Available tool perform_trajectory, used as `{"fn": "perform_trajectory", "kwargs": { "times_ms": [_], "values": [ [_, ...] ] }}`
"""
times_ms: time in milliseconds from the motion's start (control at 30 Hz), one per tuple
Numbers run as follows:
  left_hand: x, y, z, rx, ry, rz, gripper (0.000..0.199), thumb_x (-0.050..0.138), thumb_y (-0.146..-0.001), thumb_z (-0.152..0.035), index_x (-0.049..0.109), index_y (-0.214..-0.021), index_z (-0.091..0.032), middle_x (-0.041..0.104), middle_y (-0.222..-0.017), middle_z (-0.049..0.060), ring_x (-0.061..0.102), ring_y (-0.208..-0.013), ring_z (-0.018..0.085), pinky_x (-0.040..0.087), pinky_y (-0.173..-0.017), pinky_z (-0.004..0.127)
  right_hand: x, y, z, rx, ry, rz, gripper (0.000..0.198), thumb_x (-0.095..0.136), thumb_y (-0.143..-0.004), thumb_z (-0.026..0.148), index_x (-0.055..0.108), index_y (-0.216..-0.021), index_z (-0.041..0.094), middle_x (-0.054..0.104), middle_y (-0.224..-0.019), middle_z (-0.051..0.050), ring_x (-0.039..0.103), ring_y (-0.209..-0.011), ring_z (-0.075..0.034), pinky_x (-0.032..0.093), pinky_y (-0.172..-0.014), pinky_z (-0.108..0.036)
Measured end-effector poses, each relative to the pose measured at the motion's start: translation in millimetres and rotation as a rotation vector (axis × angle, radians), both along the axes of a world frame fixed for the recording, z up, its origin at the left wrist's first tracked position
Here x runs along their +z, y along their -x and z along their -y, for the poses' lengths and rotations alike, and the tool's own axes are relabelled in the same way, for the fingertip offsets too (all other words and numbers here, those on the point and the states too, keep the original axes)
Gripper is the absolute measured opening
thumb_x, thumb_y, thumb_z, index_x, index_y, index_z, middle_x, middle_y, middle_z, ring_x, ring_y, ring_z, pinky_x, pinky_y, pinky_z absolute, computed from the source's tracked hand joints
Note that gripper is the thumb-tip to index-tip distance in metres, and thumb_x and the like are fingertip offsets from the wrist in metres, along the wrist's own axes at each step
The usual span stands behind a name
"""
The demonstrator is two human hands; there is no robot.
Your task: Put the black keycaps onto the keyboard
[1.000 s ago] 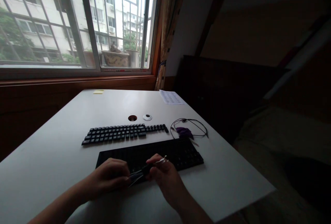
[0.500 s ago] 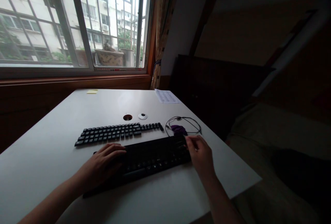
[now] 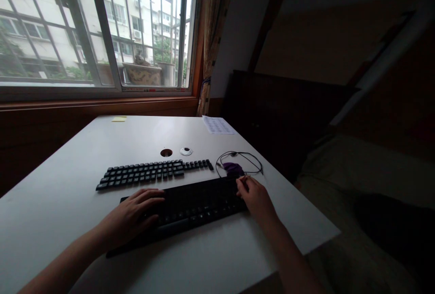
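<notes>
A black keyboard [image 3: 193,203] lies slightly slanted on the white table, many of its keys gone from the upper rows while keys show along the lower edge. My left hand [image 3: 136,214] lies across its left part, fingers stretched out and touching it. Over the keyboard's upper right corner, my right hand [image 3: 255,196] is closed in a pinch; what sits between the fingertips is too small and dark to name. Behind the keyboard, loose black keycaps [image 3: 146,172] stand laid out in rows. A purple cloth [image 3: 233,168] lies just beyond my right hand.
A thin black cable [image 3: 250,153] loops around beside the cloth. Farther back are a round hole [image 3: 166,153], its white cover [image 3: 186,151], a yellow sticky note [image 3: 119,118] and printed paper [image 3: 218,125]. The white table [image 3: 68,162] ends at a right edge.
My right hand has shifted slightly left and up along the keyboard's upper right corner, fingertips still pinched. My left hand stays on the keyboard. The whole view has moved a little.
</notes>
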State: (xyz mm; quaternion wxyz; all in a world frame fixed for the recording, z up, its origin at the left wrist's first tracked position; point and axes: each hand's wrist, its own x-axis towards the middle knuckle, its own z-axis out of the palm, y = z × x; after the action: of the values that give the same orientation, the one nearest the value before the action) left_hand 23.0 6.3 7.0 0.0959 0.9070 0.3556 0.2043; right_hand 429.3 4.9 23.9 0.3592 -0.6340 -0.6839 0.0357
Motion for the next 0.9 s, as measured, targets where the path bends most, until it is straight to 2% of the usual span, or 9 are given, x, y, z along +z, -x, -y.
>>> {"fn": "perform_trajectory", "kwargs": {
  "times_ms": [167,300,367,567,633,700,767,900],
  "values": [
    [0.4,0,0,-0.014,-0.006,0.008,0.037,0.058,-0.092,-0.028,0.059,-0.129,-0.030,0.055,-0.139,0.005,0.054,-0.124,0.025,0.052,-0.102,0.045,-14,-17,-5,-0.092,0.172,-0.290,0.032,0.048,-0.092,0.050,0.059,-0.083,0.021,0.063,-0.056,0.001,0.064,-0.049,-0.018,0.047,-0.054,-0.027],
    [-0.3,1,0,-0.004,-0.002,-0.010,0.037,0.057,-0.093,-0.030,0.058,-0.130,-0.030,0.054,-0.140,0.005,0.054,-0.125,0.025,0.052,-0.102,0.044,-21,-26,-5,-0.092,0.203,-0.416,0.035,0.048,-0.091,0.053,0.058,-0.084,0.021,0.059,-0.050,0.004,0.061,-0.044,-0.017,0.046,-0.049,-0.025],
    [-0.7,1,-1,-0.001,-0.006,-0.021,0.036,0.056,-0.093,-0.031,0.059,-0.129,-0.030,0.054,-0.140,0.005,0.053,-0.125,0.025,0.052,-0.102,0.044,-21,-23,-2,-0.085,0.175,-0.352,0.035,0.046,-0.092,0.053,0.059,-0.085,0.021,0.059,-0.051,0.003,0.060,-0.044,-0.016,0.045,-0.049,-0.025],
    [0.3,0,-1,-0.011,-0.011,-0.011,0.036,0.056,-0.093,-0.031,0.059,-0.129,-0.029,0.055,-0.140,0.006,0.053,-0.125,0.026,0.051,-0.102,0.046,-18,0,4,0.004,-0.077,0.234,0.033,0.041,-0.096,0.039,0.064,-0.085,0.018,0.071,-0.077,-0.010,0.068,-0.068,-0.021,0.047,-0.066,-0.029],
    [0.8,0,-1,-0.015,-0.010,-0.004,0.036,0.056,-0.093,-0.030,0.059,-0.129,-0.029,0.055,-0.139,0.006,0.053,-0.125,0.026,0.051,-0.102,0.046,-17,3,3,0.005,-0.098,0.308,0.034,0.040,-0.097,0.037,0.065,-0.084,0.018,0.071,-0.078,-0.010,0.068,-0.068,-0.022,0.046,-0.066,-0.029],
    [1.1,0,-1,-0.019,-0.014,0.016,0.036,0.057,-0.093,-0.030,0.060,-0.128,-0.030,0.056,-0.139,0.006,0.054,-0.124,0.026,0.052,-0.101,0.045,-18,0,1,-0.049,-0.084,0.253,0.036,0.039,-0.098,0.039,0.064,-0.084,0.018,0.070,-0.073,-0.009,0.067,-0.065,-0.021,0.045,-0.064,-0.028],
    [1.4,0,0,-0.025,-0.019,0.035,0.036,0.058,-0.092,-0.029,0.060,-0.128,-0.030,0.057,-0.138,0.006,0.055,-0.122,0.026,0.053,-0.100,0.044,-20,-8,-2,-0.103,-0.038,0.104,0.037,0.040,-0.097,0.045,0.063,-0.082,0.019,0.068,-0.066,-0.006,0.065,-0.060,-0.020,0.044,-0.060,-0.027],
    [2.3,0,0,-0.027,-0.009,0.031,0.036,0.057,-0.092,-0.029,0.060,-0.128,-0.030,0.056,-0.138,0.006,0.055,-0.123,0.026,0.052,-0.101,0.043,-24,-22,-5,-0.127,0.057,-0.139,0.043,0.041,-0.095,0.053,0.058,-0.072,0.021,0.062,-0.055,-0.001,0.060,-0.053,-0.018,0.043,-0.056,-0.026]
  ]
}}
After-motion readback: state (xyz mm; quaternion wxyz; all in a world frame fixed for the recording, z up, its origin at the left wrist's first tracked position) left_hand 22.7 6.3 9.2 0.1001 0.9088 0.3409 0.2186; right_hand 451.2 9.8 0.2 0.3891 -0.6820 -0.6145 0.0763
